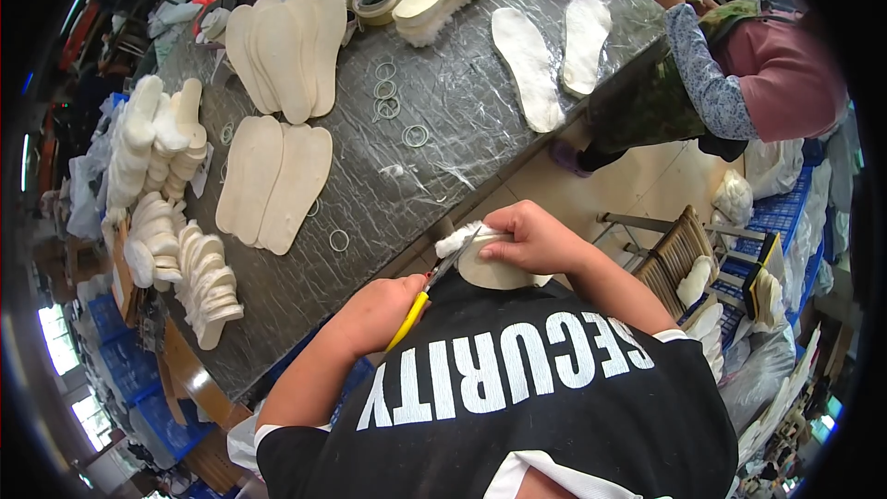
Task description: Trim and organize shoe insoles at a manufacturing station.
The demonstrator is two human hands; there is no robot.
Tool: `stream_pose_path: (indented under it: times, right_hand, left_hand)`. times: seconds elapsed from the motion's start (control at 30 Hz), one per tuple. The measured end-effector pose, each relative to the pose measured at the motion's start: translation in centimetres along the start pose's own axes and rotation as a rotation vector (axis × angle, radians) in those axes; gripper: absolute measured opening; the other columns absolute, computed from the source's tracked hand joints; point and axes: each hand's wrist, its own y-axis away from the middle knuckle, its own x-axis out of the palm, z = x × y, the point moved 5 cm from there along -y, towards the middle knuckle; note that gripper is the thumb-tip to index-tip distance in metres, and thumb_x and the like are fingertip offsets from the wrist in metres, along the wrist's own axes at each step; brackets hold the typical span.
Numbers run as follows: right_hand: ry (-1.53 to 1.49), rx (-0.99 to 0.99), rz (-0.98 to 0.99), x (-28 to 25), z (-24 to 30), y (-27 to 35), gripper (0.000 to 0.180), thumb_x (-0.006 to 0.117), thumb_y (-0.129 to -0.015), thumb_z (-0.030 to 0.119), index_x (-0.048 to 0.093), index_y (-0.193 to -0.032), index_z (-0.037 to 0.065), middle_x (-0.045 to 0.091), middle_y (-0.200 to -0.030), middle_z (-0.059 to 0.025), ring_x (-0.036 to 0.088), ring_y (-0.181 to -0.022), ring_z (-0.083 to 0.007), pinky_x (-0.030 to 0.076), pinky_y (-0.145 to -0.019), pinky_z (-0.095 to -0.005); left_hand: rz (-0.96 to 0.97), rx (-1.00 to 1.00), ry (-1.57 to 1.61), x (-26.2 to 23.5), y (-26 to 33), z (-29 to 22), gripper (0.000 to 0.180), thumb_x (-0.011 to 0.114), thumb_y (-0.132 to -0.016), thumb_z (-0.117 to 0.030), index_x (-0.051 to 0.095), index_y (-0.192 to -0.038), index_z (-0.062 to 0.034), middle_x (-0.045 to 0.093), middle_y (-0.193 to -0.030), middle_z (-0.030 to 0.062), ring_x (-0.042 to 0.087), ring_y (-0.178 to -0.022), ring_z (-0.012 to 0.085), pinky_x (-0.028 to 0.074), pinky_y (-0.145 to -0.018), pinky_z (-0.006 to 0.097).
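My left hand [389, 308] is closed round the yellow handle of a pair of scissors [407, 322], whose metal blades point up and to the right. The blades lie at the edge of a cream insole [499, 273] with white fleece along its side. My right hand [528, 238] grips that insole, thumb on its flat face and fingers on the far side. Both hands are close together in front of my chest, just off the table's near edge. Whether the blades are apart or together is too small to tell.
On the dark plastic-covered table [370, 176] lie flat insoles [277, 185], fluffy white insoles [527, 65], rubber bands [415, 136] and a tape roll [375, 0]. Bundled fleece insoles [205, 277] line its left edge. A co-worker [739, 74] stands at right, near a wooden-slatted chair [673, 263].
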Motion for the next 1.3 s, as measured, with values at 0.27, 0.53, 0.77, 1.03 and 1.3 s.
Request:
stream_pose_path:
  times: [0.27,0.53,0.77,1.03,1.3]
  right_hand:
    - [0.021,0.03,0.05,0.3,-0.4,-0.3,0.032,0.072,-0.074,0.021,0.052,-0.071,-0.004,0.047,-0.058,-0.0146,0.042,-0.053,-0.0174,0.038,-0.053,-0.0357]
    - [0.071,0.084,0.077,-0.3,-0.5,0.0,0.03,0.072,-0.077,0.027,0.063,-0.085,-0.001,0.059,-0.068,-0.0145,0.057,-0.063,-0.0224,0.043,-0.059,-0.0345]
    - [-0.049,0.138,0.046,0.3,-2.3,0.4,0.03,0.071,-0.079,0.028,0.064,-0.088,0.0,0.061,-0.07,-0.0144,0.06,-0.065,-0.0231,0.044,-0.06,-0.0344]
    - [0.037,0.054,0.055,0.4,-1.6,0.0,0.03,0.073,-0.075,0.027,0.065,-0.082,-0.001,0.06,-0.068,-0.0148,0.059,-0.063,-0.0261,0.044,-0.058,-0.0352]
    - [0.066,-0.064,0.037,0.6,-1.6,0.0,0.03,0.075,-0.073,0.027,0.065,-0.081,-0.001,0.061,-0.068,-0.0142,0.059,-0.063,-0.0259,0.044,-0.057,-0.0344]
  left_hand:
    - [-0.134,0.086,-0.059,0.5,-0.9,0.7,0.027,0.058,-0.087,-0.015,0.052,-0.107,0.0037,0.061,-0.082,0.0227,0.061,-0.081,0.0406,0.048,-0.07,0.043]
    - [-0.007,0.075,0.039,1.0,-0.7,1.7,0.019,0.054,-0.089,-0.016,0.051,-0.098,0.0008,0.061,-0.082,0.0232,0.06,-0.079,0.0398,0.047,-0.067,0.045]
    - [-0.002,0.081,0.081,0.9,-0.6,1.9,0.019,0.054,-0.088,-0.014,0.05,-0.097,0.0016,0.06,-0.083,0.0223,0.059,-0.08,0.0405,0.047,-0.07,0.043]
    - [0.099,-0.033,-0.076,0.2,-0.7,1.7,0.021,0.041,-0.092,-0.016,0.05,-0.099,0.0022,0.061,-0.094,0.0257,0.06,-0.092,0.0386,0.048,-0.078,0.044]
    - [0.188,-0.05,-0.115,0.3,0.1,2.5,0.023,0.04,-0.094,-0.015,0.054,-0.103,0.0005,0.062,-0.097,0.0257,0.06,-0.094,0.0377,0.048,-0.08,0.042]
